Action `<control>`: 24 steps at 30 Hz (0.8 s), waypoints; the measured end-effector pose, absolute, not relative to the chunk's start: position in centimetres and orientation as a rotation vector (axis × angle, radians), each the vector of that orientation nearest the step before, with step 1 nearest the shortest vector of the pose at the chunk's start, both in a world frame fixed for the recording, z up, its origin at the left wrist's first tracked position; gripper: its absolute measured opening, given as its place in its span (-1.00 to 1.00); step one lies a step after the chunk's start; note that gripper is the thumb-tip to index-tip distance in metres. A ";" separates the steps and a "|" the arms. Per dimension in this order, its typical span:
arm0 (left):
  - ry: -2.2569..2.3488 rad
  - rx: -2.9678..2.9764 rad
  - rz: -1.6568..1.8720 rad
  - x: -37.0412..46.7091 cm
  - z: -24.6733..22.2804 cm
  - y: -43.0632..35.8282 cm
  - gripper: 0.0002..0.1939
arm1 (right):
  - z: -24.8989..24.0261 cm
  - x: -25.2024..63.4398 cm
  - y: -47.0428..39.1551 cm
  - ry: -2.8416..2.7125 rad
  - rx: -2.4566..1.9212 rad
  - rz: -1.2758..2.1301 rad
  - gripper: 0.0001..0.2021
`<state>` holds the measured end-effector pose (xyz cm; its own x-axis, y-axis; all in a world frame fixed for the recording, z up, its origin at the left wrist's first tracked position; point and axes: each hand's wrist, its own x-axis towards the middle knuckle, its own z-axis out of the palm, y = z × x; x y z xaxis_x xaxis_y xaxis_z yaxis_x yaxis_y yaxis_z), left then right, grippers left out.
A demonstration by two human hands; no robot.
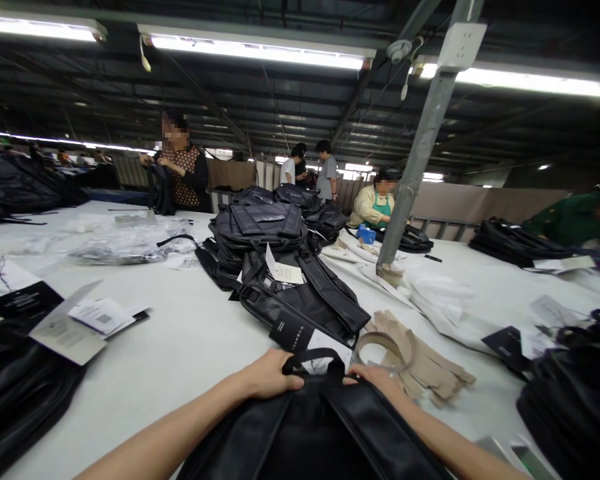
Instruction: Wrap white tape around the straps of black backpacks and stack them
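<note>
A black backpack (300,427) lies close in front of me, its two shoulder straps facing up and its top loop handle pointing away. My left hand (273,375) grips its top edge just left of the handle, thumb on the near side. On the other side of the handle, my right hand (373,379) holds the same edge, its fingers partly hidden by the bag. Beyond the handle lie a black hang tag (293,331) and a white paper tag, next to another black backpack (305,293) with a cream tag (285,272) on it.
Several backpacks (257,223) are piled mid-table. Brown paper strips (425,367) and a tape-like ring (385,350) lie to the right, near a metal post (420,147). Bag stacks flank me left (25,387) and right (575,393). Co-workers (180,170) stand across the table (180,320).
</note>
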<state>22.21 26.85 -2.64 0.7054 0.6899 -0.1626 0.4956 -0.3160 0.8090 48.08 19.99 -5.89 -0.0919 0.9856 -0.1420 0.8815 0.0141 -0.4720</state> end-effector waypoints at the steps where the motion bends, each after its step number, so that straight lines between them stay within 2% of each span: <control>1: 0.873 2.009 0.268 22.1 -2.4 26.8 -0.74 | -6.4 48.3 20.3 -2.064 -1.968 0.635 -0.70; 5: 0.784 1.647 0.118 22.7 -1.9 27.8 -0.66 | -7.4 48.9 20.8 -2.117 -1.991 0.560 -0.73; 8: 0.891 1.341 0.212 24.5 -2.7 29.0 -0.51 | -6.8 48.8 20.3 -2.152 -1.939 0.541 -0.70; 14: 0.892 1.135 0.524 26.8 -3.0 30.0 -0.61 | -5.6 48.4 19.8 -2.100 -1.841 0.671 -0.67; 18: 0.806 1.458 0.656 24.7 -1.5 30.1 -0.64 | -5.7 48.4 19.9 -1.985 -1.977 0.657 -0.71; 21: 0.826 1.840 0.502 22.7 -1.3 29.7 -0.65 | -5.3 48.3 19.8 -1.933 -1.992 0.657 -0.75; 24: 0.824 1.971 0.402 21.3 -1.8 28.9 -0.61 | -4.5 48.1 19.8 -1.986 -1.976 0.658 -0.76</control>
<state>21.27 28.89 -1.79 0.7210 0.6912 -0.0494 0.3866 -0.3420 0.8565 48.14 19.78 -4.45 -0.0388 0.9909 -0.1286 0.8716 -0.0294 -0.4894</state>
